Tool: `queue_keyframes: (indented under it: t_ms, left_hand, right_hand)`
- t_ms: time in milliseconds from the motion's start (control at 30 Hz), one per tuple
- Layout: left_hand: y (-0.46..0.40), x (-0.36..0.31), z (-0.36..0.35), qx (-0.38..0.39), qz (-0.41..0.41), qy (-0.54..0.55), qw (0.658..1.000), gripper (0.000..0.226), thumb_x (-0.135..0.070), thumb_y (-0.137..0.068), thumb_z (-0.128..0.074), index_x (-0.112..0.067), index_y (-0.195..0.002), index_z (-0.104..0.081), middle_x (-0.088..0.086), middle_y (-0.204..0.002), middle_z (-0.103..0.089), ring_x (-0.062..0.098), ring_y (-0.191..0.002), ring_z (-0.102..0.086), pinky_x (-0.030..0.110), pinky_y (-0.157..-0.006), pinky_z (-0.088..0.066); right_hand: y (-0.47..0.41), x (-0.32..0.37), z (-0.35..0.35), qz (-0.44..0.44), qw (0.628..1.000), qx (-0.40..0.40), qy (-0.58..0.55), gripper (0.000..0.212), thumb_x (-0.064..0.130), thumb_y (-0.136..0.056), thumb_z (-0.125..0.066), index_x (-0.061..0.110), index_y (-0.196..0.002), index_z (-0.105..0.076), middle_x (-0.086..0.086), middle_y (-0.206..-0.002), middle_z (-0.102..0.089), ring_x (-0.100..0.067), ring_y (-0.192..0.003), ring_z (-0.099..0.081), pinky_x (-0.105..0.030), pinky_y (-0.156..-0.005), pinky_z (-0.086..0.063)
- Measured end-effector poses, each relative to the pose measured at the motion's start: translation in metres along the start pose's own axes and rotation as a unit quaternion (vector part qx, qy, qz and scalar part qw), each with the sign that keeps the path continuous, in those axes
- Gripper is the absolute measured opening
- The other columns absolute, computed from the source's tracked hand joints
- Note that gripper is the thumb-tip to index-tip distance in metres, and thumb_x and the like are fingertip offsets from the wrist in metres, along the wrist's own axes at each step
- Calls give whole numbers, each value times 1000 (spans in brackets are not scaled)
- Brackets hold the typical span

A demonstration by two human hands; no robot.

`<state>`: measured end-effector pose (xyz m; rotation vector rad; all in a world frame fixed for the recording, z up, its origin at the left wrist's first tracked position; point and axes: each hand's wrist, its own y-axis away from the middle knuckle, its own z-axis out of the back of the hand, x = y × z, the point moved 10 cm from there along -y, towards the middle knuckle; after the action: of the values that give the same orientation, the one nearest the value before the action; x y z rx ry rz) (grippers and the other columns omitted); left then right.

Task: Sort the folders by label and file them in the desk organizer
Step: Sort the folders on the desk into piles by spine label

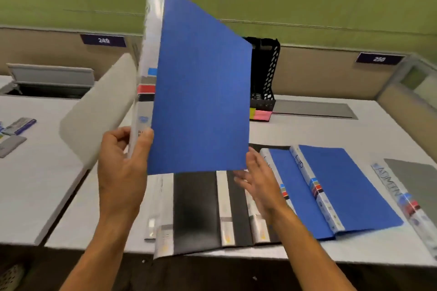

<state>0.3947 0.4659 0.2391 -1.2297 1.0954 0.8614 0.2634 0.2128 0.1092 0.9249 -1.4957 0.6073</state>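
My left hand (123, 163) grips the spine of a blue folder (201, 92) and holds it upright above the desk. My right hand (257, 179) sits at the folder's lower right corner, fingers fairly straight and touching its bottom edge. Below lie black folders (196, 210) with clear labelled spines. To the right lie two blue folders (350, 186), and a grey folder (416, 179) whose spine reads ADMIN. The black mesh desk organizer (267, 73) stands at the back, partly hidden behind the raised folder, with coloured labels on its front.
A grey divider panel (99, 111) leans between the two desks at left. Small packets (19, 125) lie on the left desk. Partition signs read 249 (103, 40) and 250 (379, 58). A grey cable hatch (314, 108) sits behind the folders.
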Motion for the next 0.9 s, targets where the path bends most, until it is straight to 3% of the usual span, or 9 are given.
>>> queue_keyframes:
  t_ms: [167, 267, 333, 433, 533, 633, 700, 800, 900]
  left_hand:
    - [29, 30, -103, 133, 64, 39, 988, 41, -63, -91, -53, -32, -117, -61, -14, -109, -72, 8, -101, -72, 27, -69, -62]
    - [62, 38, -168, 234, 67, 39, 969, 27, -55, -99, -46, -42, -116, -62, -24, -109, -70, 1, -103, -69, 22, -69, -63]
    - [89, 42, -214, 307, 76, 39, 948, 30, -49, -100, -44, -45, -125, -59, -27, -115, -69, -2, -108, -67, 23, -80, -62]
    - [133, 53, -282, 390, 91, 14, 916, 54, -49, -100, -44, -48, -152, -29, -25, -149, -48, 2, -134, -51, 41, -109, -48]
    - [176, 66, -342, 458, 101, -20, 883, 57, -41, -106, -41, -47, -156, -15, -24, -156, -38, 5, -141, -42, 44, -120, -34]
    - [230, 79, -408, 501, 141, -26, 853, 54, -29, -107, -43, -51, -151, -21, -28, -144, -47, 0, -131, -52, 28, -111, -42]
    - [259, 85, -446, 519, 156, -25, 840, 49, -23, -105, -49, -59, -134, -32, -30, -131, -53, -8, -112, -61, 11, -89, -50]
    - [299, 95, -503, 518, 185, -44, 834, 38, -23, -100, -56, -53, -120, -42, -19, -124, -52, -5, -98, -65, 11, -72, -52]
    - [338, 106, -554, 527, 223, -47, 819, 38, -20, -99, -58, -38, -128, -42, -8, -136, -53, 7, -107, -65, 15, -75, -55]
  right_hand:
    - [30, 28, 110, 45, 981, -176, -66, 46, 38, -85, -76, 34, -127, -58, 10, -123, -71, -14, -110, -70, -36, -81, -59]
    - [57, 17, 188, 24, 962, -261, -78, 46, 20, -88, -76, 24, -130, -59, 5, -121, -72, -19, -103, -72, -39, -70, -60]
    - [79, 10, 242, 15, 946, -312, -82, 48, 16, -87, -77, 24, -131, -58, 5, -120, -72, -20, -102, -73, -40, -69, -61]
    - [107, 5, 319, 17, 932, -355, -65, 43, 13, -89, -75, 28, -126, -61, 7, -114, -74, -20, -97, -74, -37, -64, -59]
    - [128, 2, 390, 10, 920, -391, -30, 32, 9, -90, -72, 28, -116, -68, 8, -104, -77, -15, -89, -75, -33, -58, -59]
    - [152, -3, 474, -2, 905, -426, 5, 29, 8, -90, -71, 35, -99, -73, 11, -95, -78, -11, -82, -75, -31, -57, -59]
    - [165, -9, 527, -15, 892, -451, 41, 30, 7, -89, -71, 37, -91, -74, 10, -96, -78, -11, -82, -75, -35, -67, -59]
    - [182, -23, 603, -51, 872, -479, 83, 24, 6, -89, -70, 30, -93, -70, 3, -100, -75, -15, -85, -72, -43, -81, -59]
    - [190, -36, 667, -91, 859, -492, 113, 24, 6, -89, -68, 22, -107, -69, -2, -99, -72, -22, -83, -68, -49, -79, -59]
